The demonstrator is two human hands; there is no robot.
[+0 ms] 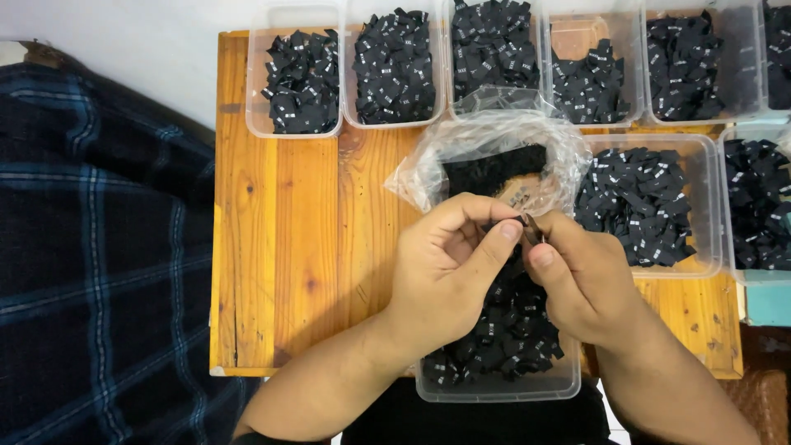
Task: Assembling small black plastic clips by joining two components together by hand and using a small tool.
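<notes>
My left hand (445, 268) and my right hand (581, 276) meet over a clear plastic tub (494, 389) at the near table edge, full of small black woven labels (511, 330). Between the fingertips of both hands I pinch one small black label (530, 227). Just beyond my hands lies a crumpled clear plastic bag (494, 148) holding more black labels.
Several clear tubs of black labels line the far edge of the wooden table (288, 247), among them a far-left tub (301, 78); another tub (651, 206) stands right of the bag. A dark blue plaid cloth (99, 247) covers the left side.
</notes>
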